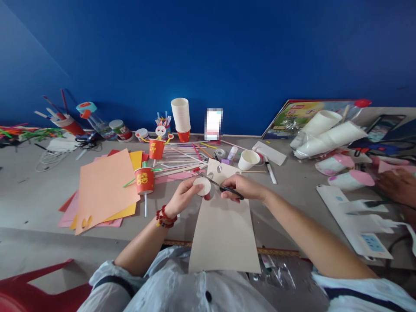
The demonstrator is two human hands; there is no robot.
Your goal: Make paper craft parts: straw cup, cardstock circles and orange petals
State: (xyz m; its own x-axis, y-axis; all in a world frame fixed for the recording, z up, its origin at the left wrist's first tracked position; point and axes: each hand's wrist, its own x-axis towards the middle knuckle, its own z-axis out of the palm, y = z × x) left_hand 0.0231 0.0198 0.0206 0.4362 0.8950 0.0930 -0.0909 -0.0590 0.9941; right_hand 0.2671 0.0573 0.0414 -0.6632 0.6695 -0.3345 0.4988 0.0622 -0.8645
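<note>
My left hand (183, 195) is closed on a white paper disc (204, 186), pinching it at its left edge. In my right hand (245, 186) are scissors with black handles (234, 191), their blades reaching left to the disc's upper edge. Whether the blades are apart is too small to tell. Beneath both hands lies a long cream paper sheet (225, 236), its far end marked by rounded cut-outs and its near end hanging past the table edge. A white paper cup (248, 160) stands just beyond my right hand, on its far side.
Left are stacked coloured papers (107, 186), a red paper cup (144, 180) and a rabbit-faced cup figure (157, 147). Straws (178, 152) lie mid-table before a tall cup stack (180, 115). Right are bagged cups (328, 138), a power strip (347, 225) and another person's hand (396, 186).
</note>
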